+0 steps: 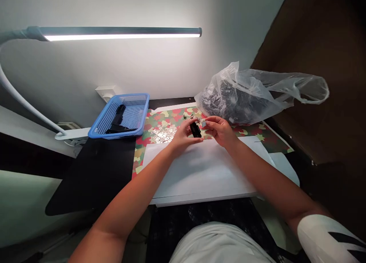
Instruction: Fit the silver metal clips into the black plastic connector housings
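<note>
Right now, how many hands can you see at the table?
2. The left hand is over the camouflage-patterned mat, touching a small black object. The right hand is next to it, pinching a small pale piece. No other hands show.

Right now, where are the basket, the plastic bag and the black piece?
Basket (117, 135), head view, front rim.
Plastic bag (300, 88), head view, loose tail end.
Black piece (196, 130), head view, its middle.
</note>
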The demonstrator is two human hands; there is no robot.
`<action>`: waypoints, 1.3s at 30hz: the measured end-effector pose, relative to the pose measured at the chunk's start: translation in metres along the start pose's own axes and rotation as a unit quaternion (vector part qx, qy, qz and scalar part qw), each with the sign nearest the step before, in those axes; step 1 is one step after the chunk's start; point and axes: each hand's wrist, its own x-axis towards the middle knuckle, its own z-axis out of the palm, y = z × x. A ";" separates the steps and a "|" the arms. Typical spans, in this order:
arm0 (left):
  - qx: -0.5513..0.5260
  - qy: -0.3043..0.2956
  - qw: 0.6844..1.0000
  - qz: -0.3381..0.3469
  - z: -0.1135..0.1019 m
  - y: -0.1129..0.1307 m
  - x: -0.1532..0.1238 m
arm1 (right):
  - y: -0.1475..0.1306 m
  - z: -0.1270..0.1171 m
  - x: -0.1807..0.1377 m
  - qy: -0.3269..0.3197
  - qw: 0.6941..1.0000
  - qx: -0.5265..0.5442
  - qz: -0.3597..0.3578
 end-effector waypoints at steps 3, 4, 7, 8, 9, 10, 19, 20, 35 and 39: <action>0.165 0.013 0.984 0.068 0.002 -0.005 -0.004 | 0.013 -0.002 0.004 -0.008 0.999 0.019 0.037; 0.194 0.012 0.978 0.079 0.003 -0.007 -0.005 | 0.016 -0.003 0.004 -0.016 0.999 0.016 0.039; 0.234 0.011 0.966 0.104 0.005 -0.011 -0.007 | 0.019 -0.003 0.000 -0.037 0.999 -0.016 0.021; 0.244 0.012 0.963 0.110 0.005 -0.011 -0.007 | 0.019 -0.002 -0.001 -0.038 0.999 -0.031 0.012; 0.252 0.016 0.961 0.113 0.005 -0.011 -0.007 | 0.019 -0.001 -0.001 -0.038 0.998 -0.046 0.002; 0.260 0.021 0.958 0.116 0.005 -0.011 -0.007 | 0.018 0.000 -0.002 -0.039 0.997 -0.061 -0.008; 0.310 0.001 0.934 0.177 0.004 0.002 -0.008 | 0.016 -0.001 0.000 -0.045 0.996 -0.067 0.033; 0.302 -0.006 0.937 0.173 0.004 0.003 -0.008 | 0.016 -0.001 -0.001 -0.056 0.996 -0.057 0.045; -0.055 0.034 0.992 -0.104 -0.003 -0.004 0.010 | 0.020 -0.009 0.006 -0.085 0.990 0.034 0.107; -0.150 0.068 0.978 -0.129 -0.004 0.007 0.009 | 0.020 -0.003 0.001 -0.073 0.996 -0.054 -0.016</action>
